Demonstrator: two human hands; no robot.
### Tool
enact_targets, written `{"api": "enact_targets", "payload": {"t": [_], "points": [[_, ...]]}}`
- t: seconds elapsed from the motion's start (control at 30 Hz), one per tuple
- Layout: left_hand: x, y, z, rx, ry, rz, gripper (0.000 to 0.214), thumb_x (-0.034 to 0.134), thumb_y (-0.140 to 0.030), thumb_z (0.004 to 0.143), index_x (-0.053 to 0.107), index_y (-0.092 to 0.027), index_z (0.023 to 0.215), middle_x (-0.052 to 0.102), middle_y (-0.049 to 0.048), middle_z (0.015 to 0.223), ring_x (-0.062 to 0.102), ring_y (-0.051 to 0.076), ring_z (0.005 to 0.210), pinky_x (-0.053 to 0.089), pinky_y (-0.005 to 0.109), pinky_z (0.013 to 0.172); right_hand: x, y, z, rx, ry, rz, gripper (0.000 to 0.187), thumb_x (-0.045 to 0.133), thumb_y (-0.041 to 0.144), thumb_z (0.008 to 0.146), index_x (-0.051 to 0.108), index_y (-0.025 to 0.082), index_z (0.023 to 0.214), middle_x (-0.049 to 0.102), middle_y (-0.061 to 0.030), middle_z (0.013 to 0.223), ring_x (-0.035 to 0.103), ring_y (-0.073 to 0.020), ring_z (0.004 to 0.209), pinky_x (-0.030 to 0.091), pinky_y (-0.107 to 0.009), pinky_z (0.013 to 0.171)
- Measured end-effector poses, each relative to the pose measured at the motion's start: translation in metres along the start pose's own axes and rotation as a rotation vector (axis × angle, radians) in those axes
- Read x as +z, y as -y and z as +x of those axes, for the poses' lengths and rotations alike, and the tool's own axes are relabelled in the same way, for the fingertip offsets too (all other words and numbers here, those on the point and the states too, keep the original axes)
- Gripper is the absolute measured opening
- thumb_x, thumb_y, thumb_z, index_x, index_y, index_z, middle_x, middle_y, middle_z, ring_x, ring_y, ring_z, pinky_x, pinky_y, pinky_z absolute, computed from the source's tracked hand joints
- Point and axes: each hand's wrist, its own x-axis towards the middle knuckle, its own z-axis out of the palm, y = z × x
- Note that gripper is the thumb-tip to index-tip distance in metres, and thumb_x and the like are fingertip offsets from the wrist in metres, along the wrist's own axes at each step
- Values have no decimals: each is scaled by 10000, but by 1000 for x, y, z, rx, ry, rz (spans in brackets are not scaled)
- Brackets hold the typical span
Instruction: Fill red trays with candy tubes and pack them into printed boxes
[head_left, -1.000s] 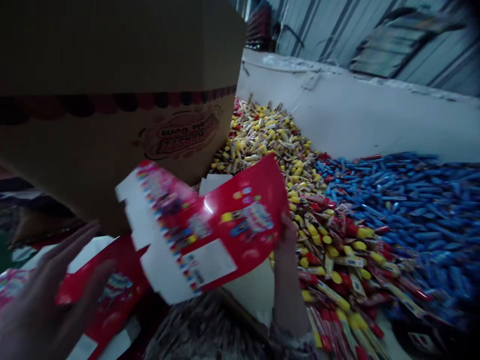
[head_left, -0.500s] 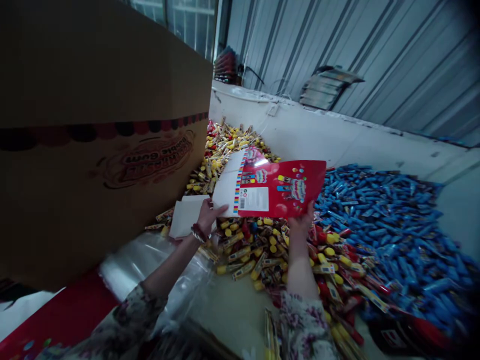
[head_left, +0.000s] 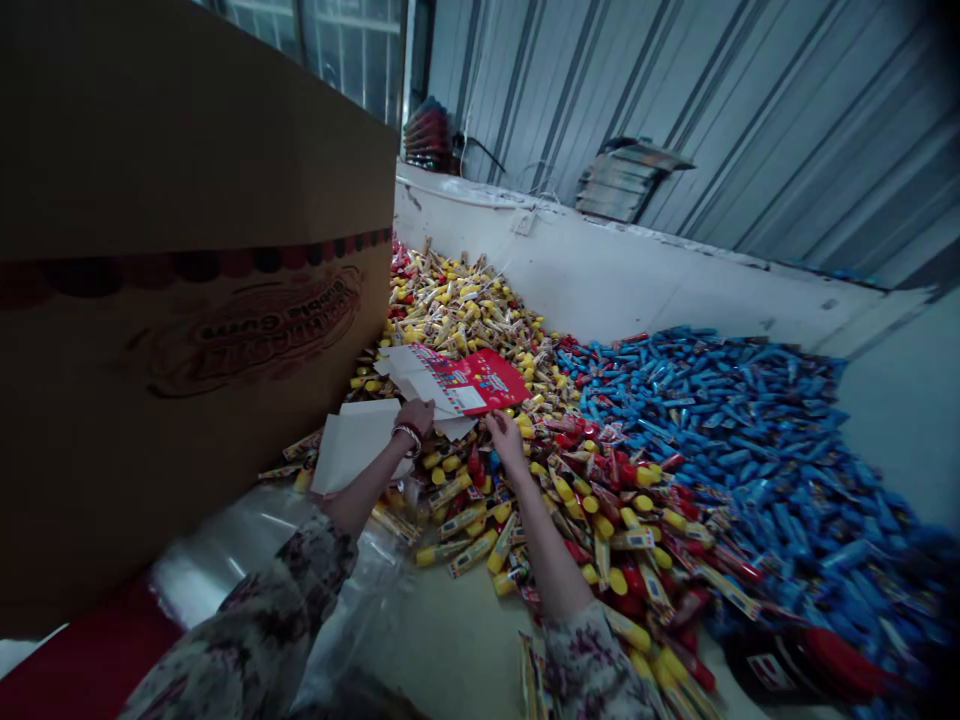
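Observation:
Both my hands reach out over a heap of wrapped sweets. My left hand (head_left: 414,415) and my right hand (head_left: 504,432) hold the near edge of a flat, unfolded red carton (head_left: 469,383) that lies low over the yellow-capped sweets (head_left: 480,310). Their fingers are closed on its edge. A white card sheet (head_left: 352,443) lies just left of my left wrist. Blue-wrapped sweets (head_left: 720,410) fill the right side of the heap. Red and yellow sweets (head_left: 622,520) lie beside my right forearm.
A big brown cardboard box (head_left: 187,300) stands close on the left. Clear plastic film (head_left: 247,545) lies at its foot. A white ledge (head_left: 637,270) and a corrugated metal wall (head_left: 675,110) close the back. More red cartons (head_left: 90,665) lie at the bottom left.
The red carton went from raised near my face, in my right hand only, to held by both hands, then lowered flat onto the sweets farther away. The view tilted up.

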Motion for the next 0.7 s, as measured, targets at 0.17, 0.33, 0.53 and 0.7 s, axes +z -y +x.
{"api": "enact_targets", "payload": {"t": [0.17,0.33,0.53,0.7], "points": [[8,-20,-12,85,15,-27,368,407,-352,953,600,-104,761,581,3,666,575,98,593,483,250,626,12,50,-8,-392,96,-315,746,551,610,784,464,127,1346,414,-166,1436,339,-249,1357,248,-400,1131],[33,-63,-51,309,-7,-108,258,438,-269,889,592,-152,719,639,53,688,572,158,647,487,282,671,-2,110,-23,-351,233,-519,1057,614,678,715,183,120,1502,265,-186,1524,264,-289,1409,226,-444,1147],[27,-85,-106,583,75,-159,316,359,-264,920,649,-146,878,700,91,878,643,175,810,513,283,755,-48,151,-78,-494,320,-479,1029,531,720,759,84,193,1521,114,-125,1579,115,-256,1453,162,-451,1171],[5,-94,-134,994,96,17,396,345,-126,928,543,-174,1268,657,113,1183,639,160,1022,510,272,836,-64,192,-117,-635,158,-500,1142,631,682,711,-30,218,1519,50,-105,1588,94,-279,1454,176,-484,1165]]}}
